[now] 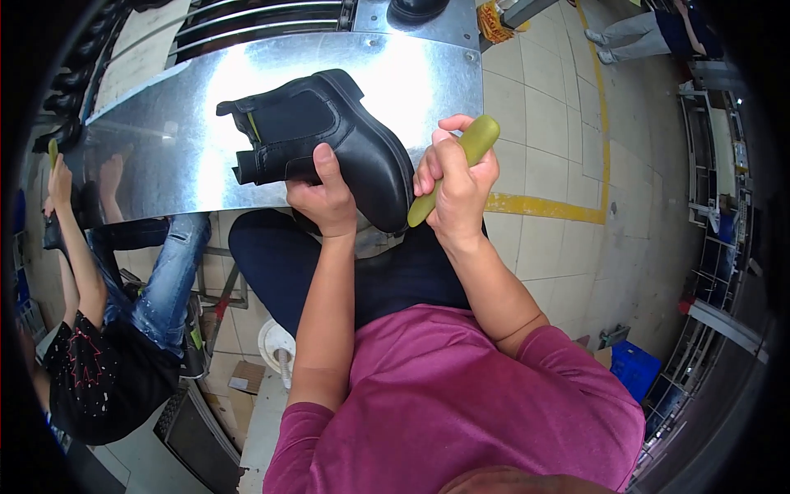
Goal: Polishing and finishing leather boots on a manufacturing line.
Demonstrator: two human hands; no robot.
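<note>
A black leather ankle boot (366, 156) with elastic side panels lies on its side above my lap, at the metal table's near edge. Its toe points toward me and its pull-tab opening faces left. My left hand (329, 202) grips the boot from below, thumb pressed on the upper and the other fingers hidden beneath. In my right hand (457, 185) is a yellow-green stick with rounded ends (482, 136), fingers wrapped round its middle. The stick's lower end is beside the sole edge near the toe; whether it touches, I cannot tell.
The shiny metal table (164, 156) stretches ahead, with rails and another black boot (415, 8) at its far side. At left a co-worker (107, 362) holds a similar green stick. Dark boots line the far left. A blue crate (634, 370) stands on the floor at right.
</note>
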